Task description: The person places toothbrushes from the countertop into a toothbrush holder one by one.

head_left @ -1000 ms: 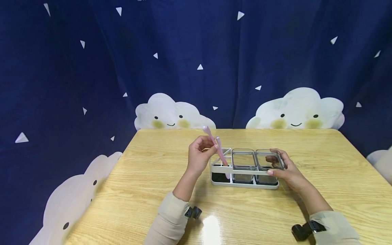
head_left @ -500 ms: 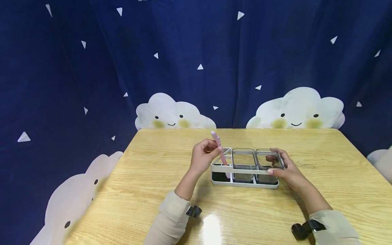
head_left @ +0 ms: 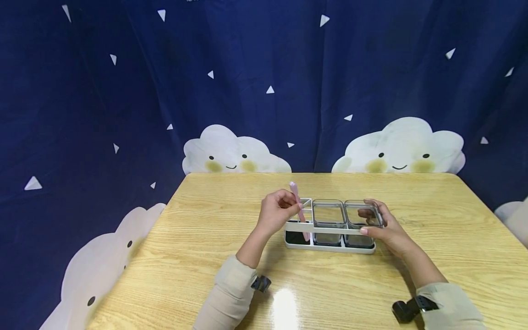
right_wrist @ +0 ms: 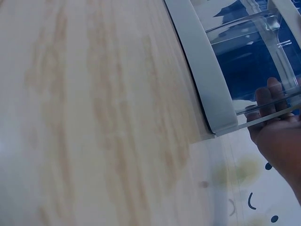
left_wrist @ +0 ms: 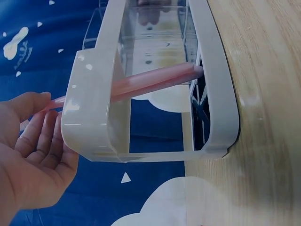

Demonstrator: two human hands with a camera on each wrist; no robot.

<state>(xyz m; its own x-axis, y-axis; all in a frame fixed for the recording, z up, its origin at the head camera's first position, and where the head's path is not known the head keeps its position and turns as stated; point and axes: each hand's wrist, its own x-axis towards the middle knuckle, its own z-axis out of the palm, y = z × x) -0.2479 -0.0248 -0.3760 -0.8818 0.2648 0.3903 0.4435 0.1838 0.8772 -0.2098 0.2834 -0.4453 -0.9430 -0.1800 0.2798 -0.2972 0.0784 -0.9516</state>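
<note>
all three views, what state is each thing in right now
wooden table, flat, bearing the holder
white toothbrush holder, standing upright
clear cups, two, side by side in the holder; nothing visible in them
pink toothbrushes, close together, tilted, passing through the holder's left section
left hand, pinching the toothbrushes
right hand, gripping the holder's right end
blue curtain, hanging behind the table

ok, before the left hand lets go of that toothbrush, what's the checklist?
1. White toothbrush holder flat on table: ok.
2. Right hand gripping the holder's right end: ok.
3. Pink toothbrush inside the left-end compartment: ok.
4. Toothbrush upright: not ok, tilted.
5. Toothbrush's lower tip resting on the black base: cannot tell.
6. Left hand free of toothbrush: not ok, pinching it.
</note>
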